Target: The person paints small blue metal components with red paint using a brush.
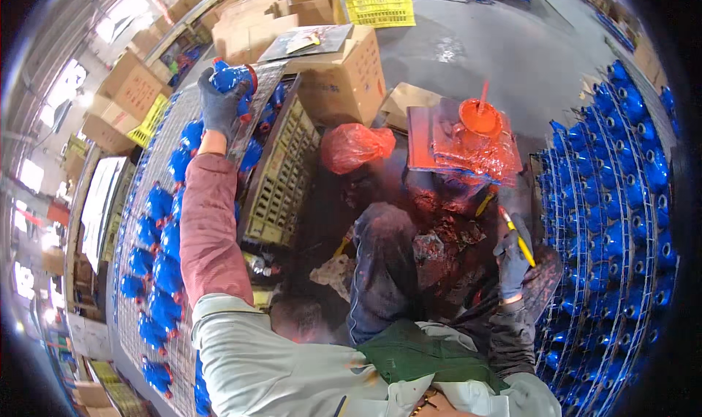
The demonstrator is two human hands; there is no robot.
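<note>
My left hand point(219, 108), in a dark grey glove, reaches far out to the left and grips a blue valve body point(235, 77) with red-painted ends. It holds the piece over the far end of a wire mesh rack point(146, 227), where several similar blue valve bodies point(165, 274) stand in rows. Close to my right knee, my gloved right hand point(513, 262) is closed around a yellow-handled paintbrush point(526, 244), its red tip pointing up and away. Beyond that hand, a pot of red paint point(480, 119) with a stick in it stands on a paint-coated stand point(437, 141).
Stacked blue valve bodies point(607, 220) fill wire racks at the right. A yellow crate point(281, 176) stands between my legs and the left rack. Cardboard boxes point(340, 77) and another yellow crate point(380, 6) lie farther off. A red plastic bag point(357, 148) sits near the stand.
</note>
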